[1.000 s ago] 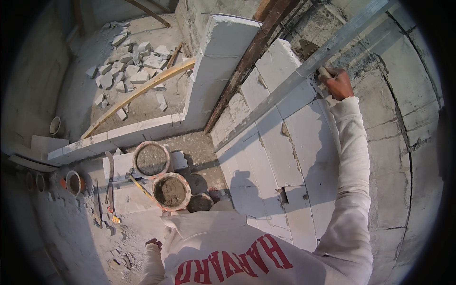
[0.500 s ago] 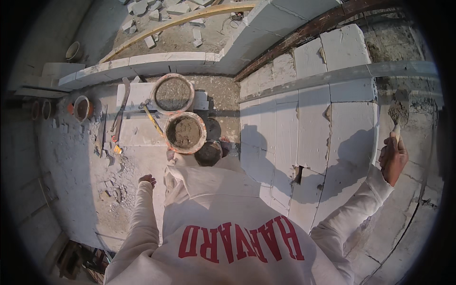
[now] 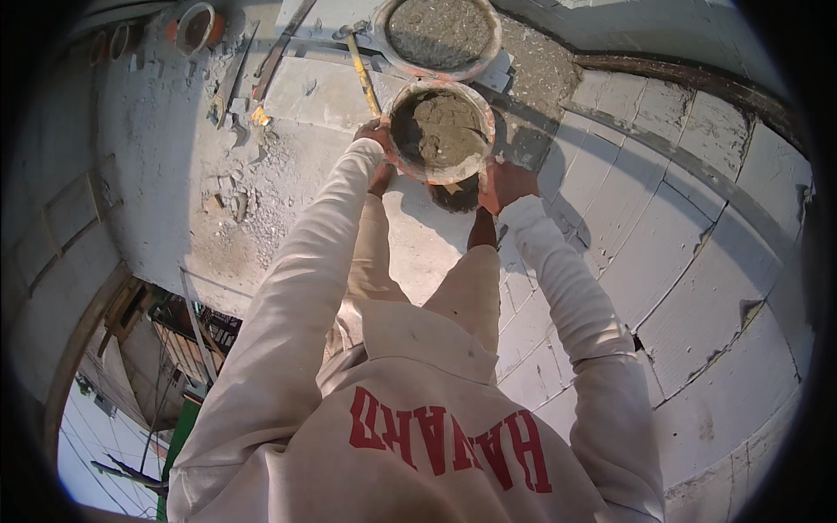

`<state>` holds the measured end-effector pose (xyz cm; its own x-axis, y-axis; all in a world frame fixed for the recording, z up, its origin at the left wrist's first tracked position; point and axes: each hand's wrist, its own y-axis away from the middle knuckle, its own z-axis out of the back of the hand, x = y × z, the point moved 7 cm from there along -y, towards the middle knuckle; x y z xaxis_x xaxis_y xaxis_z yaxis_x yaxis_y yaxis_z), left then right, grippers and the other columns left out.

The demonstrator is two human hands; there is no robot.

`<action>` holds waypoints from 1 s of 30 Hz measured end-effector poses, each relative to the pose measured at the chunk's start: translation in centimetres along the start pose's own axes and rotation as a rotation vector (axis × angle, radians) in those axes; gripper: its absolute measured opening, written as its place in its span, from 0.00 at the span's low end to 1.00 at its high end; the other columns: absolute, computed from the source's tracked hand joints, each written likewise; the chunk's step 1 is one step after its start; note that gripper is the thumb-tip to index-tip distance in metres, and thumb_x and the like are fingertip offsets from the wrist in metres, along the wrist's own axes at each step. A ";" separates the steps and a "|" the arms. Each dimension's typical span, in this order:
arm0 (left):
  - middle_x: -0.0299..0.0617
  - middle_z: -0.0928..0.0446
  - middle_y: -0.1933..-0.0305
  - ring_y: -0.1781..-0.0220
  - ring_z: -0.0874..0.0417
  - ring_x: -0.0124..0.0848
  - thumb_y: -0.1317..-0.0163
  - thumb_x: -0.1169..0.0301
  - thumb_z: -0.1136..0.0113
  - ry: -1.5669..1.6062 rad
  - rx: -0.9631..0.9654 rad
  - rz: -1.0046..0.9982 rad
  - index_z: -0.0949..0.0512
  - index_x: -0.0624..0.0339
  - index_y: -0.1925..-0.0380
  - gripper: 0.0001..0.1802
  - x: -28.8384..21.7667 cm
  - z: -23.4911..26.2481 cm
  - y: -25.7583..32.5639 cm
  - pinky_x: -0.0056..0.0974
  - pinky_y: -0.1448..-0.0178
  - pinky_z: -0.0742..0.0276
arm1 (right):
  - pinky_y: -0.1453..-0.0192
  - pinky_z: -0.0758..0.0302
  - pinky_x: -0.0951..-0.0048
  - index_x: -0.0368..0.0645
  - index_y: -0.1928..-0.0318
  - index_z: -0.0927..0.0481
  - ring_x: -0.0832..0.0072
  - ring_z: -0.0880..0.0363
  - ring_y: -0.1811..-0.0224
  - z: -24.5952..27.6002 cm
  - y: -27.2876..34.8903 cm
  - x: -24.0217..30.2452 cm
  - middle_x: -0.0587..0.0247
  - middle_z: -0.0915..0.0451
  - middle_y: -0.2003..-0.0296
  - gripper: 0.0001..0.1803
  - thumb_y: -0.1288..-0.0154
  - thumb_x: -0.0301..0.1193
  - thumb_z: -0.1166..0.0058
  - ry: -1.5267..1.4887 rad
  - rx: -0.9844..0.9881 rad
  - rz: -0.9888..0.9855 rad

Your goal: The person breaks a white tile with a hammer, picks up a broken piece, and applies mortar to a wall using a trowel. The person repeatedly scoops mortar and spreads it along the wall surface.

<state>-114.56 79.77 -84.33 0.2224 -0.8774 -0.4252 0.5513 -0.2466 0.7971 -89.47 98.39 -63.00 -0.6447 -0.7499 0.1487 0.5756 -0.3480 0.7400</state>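
A round bucket [image 3: 485, 103] of wet grey mortar [image 3: 443, 131] is between my two hands, ahead of my legs. My left hand [image 3: 377, 134] is closed on its left rim, close to the yellow handle of a hammer [image 3: 359, 70]. On the near right side of the rim, my right hand [image 3: 506, 185] is closed too. Whether it also holds a trowel cannot be made out. A darker container [image 3: 455, 197] shows partly beneath the bucket. Just beyond stands a larger tub [image 3: 381, 35] full of grey mix.
White block masonry [image 3: 689, 253] runs along my right, with a long straight bar [image 3: 676, 159] across it. Rubble [image 3: 253, 200] litters the floor at left, near a hand saw [image 3: 234, 78]. More buckets [image 3: 199, 30] stand at the far left.
My right hand has come from the far right, where it held a mortar-laden trowel, to the bucket. My left hand has moved forward onto the rim. The view has shifted.
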 end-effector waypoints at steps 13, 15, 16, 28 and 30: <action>0.40 0.16 0.76 0.71 0.14 0.32 0.31 0.50 0.37 0.202 0.128 -0.135 0.19 0.57 0.68 0.21 -3.1 -3.9 10.0 0.39 0.58 0.21 | 0.76 0.26 0.62 0.37 0.57 0.13 0.63 0.18 0.80 -10.8 -7.7 3.9 0.49 0.16 0.75 0.18 0.38 0.39 0.37 -1.104 -0.011 -0.204; 0.42 0.17 0.79 0.79 0.16 0.31 0.28 0.58 0.38 0.200 0.100 -0.246 0.24 0.60 0.72 0.18 -5.0 -4.4 10.7 0.34 0.69 0.23 | 0.85 0.38 0.66 0.36 0.54 0.15 0.74 0.29 0.88 -9.9 -5.8 3.3 0.58 0.22 0.80 0.18 0.36 0.38 0.38 -1.334 0.137 -0.322; 0.42 0.17 0.79 0.79 0.16 0.31 0.28 0.58 0.38 0.176 0.110 -0.258 0.24 0.60 0.72 0.18 -5.8 -4.6 11.2 0.34 0.68 0.22 | 0.85 0.38 0.66 0.35 0.53 0.15 0.74 0.30 0.88 -9.7 -5.1 2.8 0.59 0.24 0.81 0.18 0.35 0.38 0.38 -1.403 0.149 -0.323; 0.44 0.15 0.66 0.67 0.15 0.31 0.27 0.62 0.40 -0.128 0.010 -0.202 0.16 0.61 0.52 0.14 0.8 0.0 2.9 0.36 0.63 0.19 | 0.81 0.37 0.74 0.32 0.50 0.18 0.84 0.34 0.84 -4.6 5.4 3.6 0.71 0.28 0.81 0.20 0.31 0.38 0.37 -1.618 -0.123 -0.026; 0.41 0.16 0.67 0.70 0.17 0.30 0.29 0.61 0.39 -0.115 0.057 -0.109 0.16 0.58 0.52 0.14 2.5 1.4 1.9 0.36 0.68 0.23 | 0.80 0.37 0.75 0.33 0.51 0.17 0.84 0.33 0.83 -2.0 9.0 3.6 0.72 0.28 0.81 0.19 0.31 0.37 0.37 -1.593 -0.123 -0.099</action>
<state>-114.05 76.49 -83.29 0.0688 -0.8845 -0.4613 0.5200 -0.3628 0.7733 -85.62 91.41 -57.12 -0.4780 0.5742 0.6647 0.4856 -0.4578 0.7447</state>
